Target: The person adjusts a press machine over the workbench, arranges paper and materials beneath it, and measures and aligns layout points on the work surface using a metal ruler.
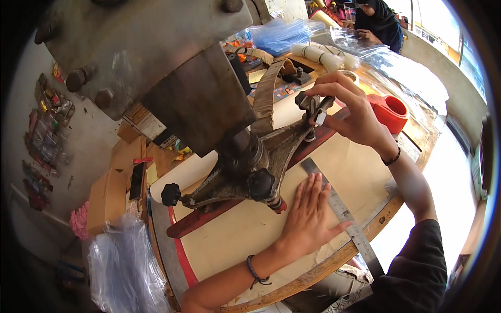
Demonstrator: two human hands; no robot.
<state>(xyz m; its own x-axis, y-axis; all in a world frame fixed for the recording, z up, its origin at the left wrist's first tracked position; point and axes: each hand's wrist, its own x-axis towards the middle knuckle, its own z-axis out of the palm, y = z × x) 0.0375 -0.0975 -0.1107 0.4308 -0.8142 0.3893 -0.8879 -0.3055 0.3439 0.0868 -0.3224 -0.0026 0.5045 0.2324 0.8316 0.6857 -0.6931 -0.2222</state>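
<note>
My left hand (pixel 308 214) lies flat with its fingers stretched over a tan sheet (pixel 224 255), the thumb and some fingertips against a steel ruler (pixel 342 211). The ruler runs slantwise across the sheet and past the table's edge. My right hand (pixel 352 107) is closed around a black knob (pixel 301 99) and metal fitting at the far end of a metal bracket (pixel 284 143). Other black knobs (pixel 170 194) sit on this bracket. Under it runs a long red bar (pixel 201 220). A heavy press head (pixel 195 99) stands above, hiding part of the bar.
A red tape dispenser (pixel 389 112) stands beside my right wrist. Clear plastic bags (pixel 125 261) hang at the lower left, near a cardboard box (pixel 107 201). Plastic sheets (pixel 284 36) and rolls (pixel 323 56) lie at the back, where another person (pixel 383 26) sits.
</note>
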